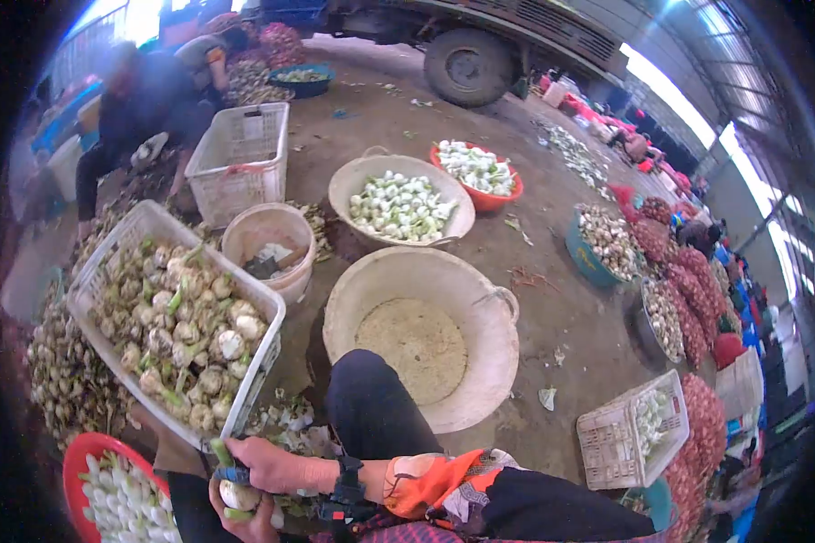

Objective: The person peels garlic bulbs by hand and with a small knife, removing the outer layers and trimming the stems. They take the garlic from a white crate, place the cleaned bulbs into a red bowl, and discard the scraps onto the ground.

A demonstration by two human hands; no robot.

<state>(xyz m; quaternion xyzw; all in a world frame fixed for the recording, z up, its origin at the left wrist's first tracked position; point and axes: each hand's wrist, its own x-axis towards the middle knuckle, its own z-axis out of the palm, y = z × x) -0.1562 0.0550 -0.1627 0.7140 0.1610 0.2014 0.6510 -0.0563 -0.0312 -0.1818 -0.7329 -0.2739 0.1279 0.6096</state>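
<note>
Low in the view, my left hand (pixel 254 523) is wrapped around a pale garlic bulb (pixel 240 495) with green parts on it. My right hand (pixel 276 464) is closed just above the bulb, near a green stem (pixel 220 451). A dark blue strip or tool (pixel 234 474) shows at its fingers; what it grips is hard to make out. Just beyond both hands stands a white plastic crate (pixel 261 362) of untrimmed garlic. Left of them is a red basin (pixel 74 484) holding trimmed white bulbs.
In front of my knee stands a large pale tub (pixel 493 362) with dirt on its bottom. Farther on are a bucket (pixel 267 222), another tub (pixel 344 185) of white bulbs, an orange basin (pixel 514 192) and crates. Co-workers (pixel 149 100) sit at left; a truck (pixel 471 63) stands behind.
</note>
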